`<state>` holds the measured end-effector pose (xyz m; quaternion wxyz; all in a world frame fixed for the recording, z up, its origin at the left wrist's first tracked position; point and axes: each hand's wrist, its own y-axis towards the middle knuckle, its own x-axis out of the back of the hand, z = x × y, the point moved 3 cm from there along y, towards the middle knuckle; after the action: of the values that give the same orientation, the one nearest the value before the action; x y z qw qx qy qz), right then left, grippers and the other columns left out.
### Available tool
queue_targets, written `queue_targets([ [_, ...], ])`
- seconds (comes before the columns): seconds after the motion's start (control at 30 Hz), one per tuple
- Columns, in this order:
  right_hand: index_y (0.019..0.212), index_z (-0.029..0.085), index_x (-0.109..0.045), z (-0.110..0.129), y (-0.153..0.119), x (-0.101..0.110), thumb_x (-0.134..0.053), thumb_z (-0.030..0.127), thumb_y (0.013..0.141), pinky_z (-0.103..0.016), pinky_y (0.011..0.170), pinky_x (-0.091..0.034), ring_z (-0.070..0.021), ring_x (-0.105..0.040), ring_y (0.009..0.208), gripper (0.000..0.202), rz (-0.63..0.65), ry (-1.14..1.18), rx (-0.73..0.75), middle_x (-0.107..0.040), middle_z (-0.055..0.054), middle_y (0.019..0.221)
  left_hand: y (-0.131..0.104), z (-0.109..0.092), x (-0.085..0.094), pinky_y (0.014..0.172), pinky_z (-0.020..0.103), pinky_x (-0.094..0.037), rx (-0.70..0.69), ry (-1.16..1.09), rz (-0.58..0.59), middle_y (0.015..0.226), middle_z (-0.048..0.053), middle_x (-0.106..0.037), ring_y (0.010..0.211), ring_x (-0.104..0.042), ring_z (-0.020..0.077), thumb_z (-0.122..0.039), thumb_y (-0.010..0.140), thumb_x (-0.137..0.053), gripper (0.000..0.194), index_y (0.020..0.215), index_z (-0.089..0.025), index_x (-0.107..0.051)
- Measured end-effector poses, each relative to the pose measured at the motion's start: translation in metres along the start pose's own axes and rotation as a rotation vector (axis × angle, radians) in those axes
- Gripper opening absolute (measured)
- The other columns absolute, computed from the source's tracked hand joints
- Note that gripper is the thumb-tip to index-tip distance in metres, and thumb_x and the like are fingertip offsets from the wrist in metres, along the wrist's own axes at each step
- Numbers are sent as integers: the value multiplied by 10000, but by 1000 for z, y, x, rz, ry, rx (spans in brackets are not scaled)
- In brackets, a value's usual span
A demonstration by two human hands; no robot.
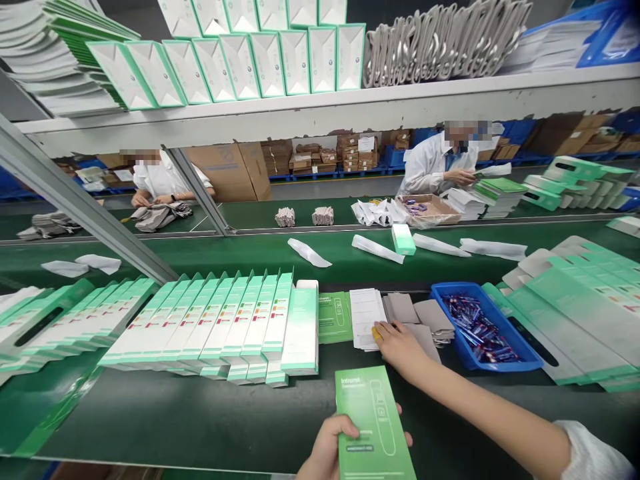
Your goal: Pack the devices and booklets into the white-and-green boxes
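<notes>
My left hand (330, 443) grips a green booklet (373, 423) with a thermometer outline and "Infrared" on its cover. The thumb lies on the front, and fingertips show at the far edge. My right hand (400, 343) reaches over to a stack of white printed leaflets (367, 317), its fingers resting on the right edge; one fingertip wears a yellow cover. These fingers are spread and no leaflet is lifted. Folded grey pouches (434, 315) lie beside and partly under that hand. More green booklets (334, 317) sit left of the leaflets.
Rows of green-white boxes (220, 313) stand at left. A blue tray (487, 363) of batteries and flattened cartons (580, 300) lie at right. Behind, white sleeves (377, 247) and a small box (403, 239) rest on the green belt. Two people work beyond, below a loaded shelf (320, 110).
</notes>
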<state>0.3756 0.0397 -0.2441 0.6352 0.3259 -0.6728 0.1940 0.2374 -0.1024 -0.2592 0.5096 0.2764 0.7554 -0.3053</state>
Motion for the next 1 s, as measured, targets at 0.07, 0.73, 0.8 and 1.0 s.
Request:
queue_targets([
  [0.07, 837, 109, -719, 1, -4, -6, -603, -22, 785, -397, 791, -503, -293, -702, 868, 182, -5, -9, 25, -747, -160, 918, 0, 1, -9, 979, 388, -399, -10, 18, 62, 1192, 222, -683, 1083, -637, 297, -264, 647, -571, 779, 1368, 21, -489],
  [0.73, 869, 195, -673, 69, -107, 23, -640, 152, 872, -345, 780, -516, -215, -658, 907, 53, -204, 298, 273, -728, -70, 1003, 37, -5, 14, 951, 389, -475, -217, 95, -119, 1102, 170, -738, 1085, -663, 321, -586, 866, -554, 622, 1166, -56, -679],
  [0.8, 835, 200, -677, 60, -101, 33, -718, 283, 836, -352, 780, -524, -215, -660, 875, 93, -158, 360, 274, -732, -54, 966, 37, -5, 17, 960, 431, -475, -252, 131, -213, 1035, 171, -756, 1058, -676, 341, -459, 816, -666, 499, 1114, -61, -694],
  [1.0, 1282, 133, -575, 18, -66, 64, -506, 252, 954, -486, 942, -507, -294, -592, 1159, 355, -306, 289, 5, -633, -170, 1284, 34, -4, 13, 891, 499, -508, -213, 189, -324, 930, 135, -773, 910, -731, 351, -129, 690, -708, 492, 1174, -115, -622],
])
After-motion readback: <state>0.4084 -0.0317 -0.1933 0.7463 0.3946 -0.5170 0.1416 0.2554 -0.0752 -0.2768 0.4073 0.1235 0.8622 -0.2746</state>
